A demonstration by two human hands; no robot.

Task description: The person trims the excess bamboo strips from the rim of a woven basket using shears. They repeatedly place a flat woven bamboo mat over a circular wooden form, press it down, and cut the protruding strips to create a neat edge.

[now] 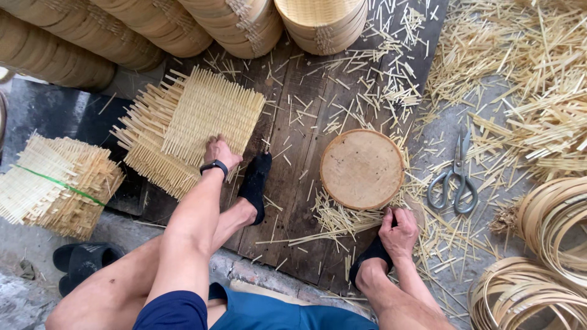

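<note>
Head view: seated person, wooden board underfoot.
Left hand [220, 151]: fingers laid flat and narrow on the top woven mat [211, 116], at the board's left edge.
Right hand [398, 231]: curled by the right foot, grip cannot be told.
Round block [362, 168]: mid-board, bare.
Scissors [454, 178]: off the right edge, untouched.
Step, as judged: a mat is being taken; lifting onto the block is called for.

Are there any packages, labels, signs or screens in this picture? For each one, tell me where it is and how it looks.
Wristband device: on the wrist of the left hand, which rests on the stack of woven mats; small, black; whether it has a screen cannot be told.
Tied bundle of woven mats: at the left edge, on the ground; pale straw colour, bound by a thin green band.
No labels or signs show.
</note>
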